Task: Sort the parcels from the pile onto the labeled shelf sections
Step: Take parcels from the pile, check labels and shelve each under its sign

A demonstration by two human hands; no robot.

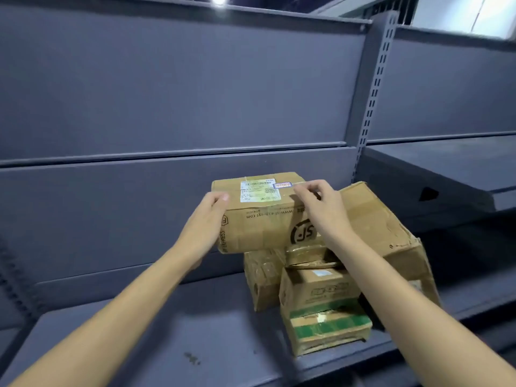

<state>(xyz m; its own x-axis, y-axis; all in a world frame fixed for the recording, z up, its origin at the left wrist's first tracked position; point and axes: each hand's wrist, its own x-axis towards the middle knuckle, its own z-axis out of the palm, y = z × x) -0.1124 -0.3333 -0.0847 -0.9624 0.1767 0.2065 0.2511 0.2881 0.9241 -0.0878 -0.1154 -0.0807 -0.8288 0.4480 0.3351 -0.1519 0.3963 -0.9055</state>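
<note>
Between the two hands sits a cardboard SF parcel [259, 227], resting on top of the small stack of boxes on the grey metal shelf [139, 331]. The left hand [206, 219] wraps round the parcel's left end, thumb on the top edge and fingers hidden behind the side. The right hand [321, 210] lies over the top right corner with its fingers curled down onto the cardboard, gripping it. A white shipping label [259, 191] on the top face lies between the hands, and a small sticker [282, 185] sits just beside the right fingertips. Directly under the hands, a taped box [262, 277] and a flat packet [310, 255] carry the parcel. Below the right wrist stands a green-taped box [321, 303], touching both. To the right of the right hand a large box [385, 227] leans tilted against the stack, its top crumpled. Beyond it rises a perforated upright post [374, 88], with a neighbouring shelf [446, 169] further right.
</note>
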